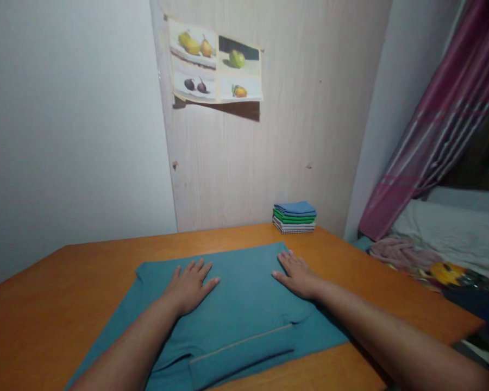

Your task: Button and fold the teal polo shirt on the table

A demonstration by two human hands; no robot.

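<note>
Teal fabric garment [244, 317] lies flat on the orange wooden table [44, 315], filling the near middle of the top. Its near edge runs off the bottom of the view. A folded-in part with a pale seam line [240, 350] lies at 6 o'clock on the cloth.

Left hand [189, 288] rests palm down on the garment at about 10 o'clock from the cloth's centre, fingers [198, 267] slightly spread and flat, pinching nothing. Right hand [297, 277] rests palm down at about 2 o'clock, near the far right corner of the cloth, fingers [287, 260] close together and flat, thumb out toward the left hand. The hands are well apart, with bare teal cloth between them.

Small stack of folded cloths [294, 217], blue on top, then green, then pale striped, sits at the table's far edge at 1 o'clock, against the pale wood-grain panel [269, 163]. A paper poster of fruit pictures [215, 62] hangs on the panel at 12 o'clock. At 3 o'clock, off the table, are a magenta striped curtain [440, 119] and a bed with grey sheet [452, 233].
</note>
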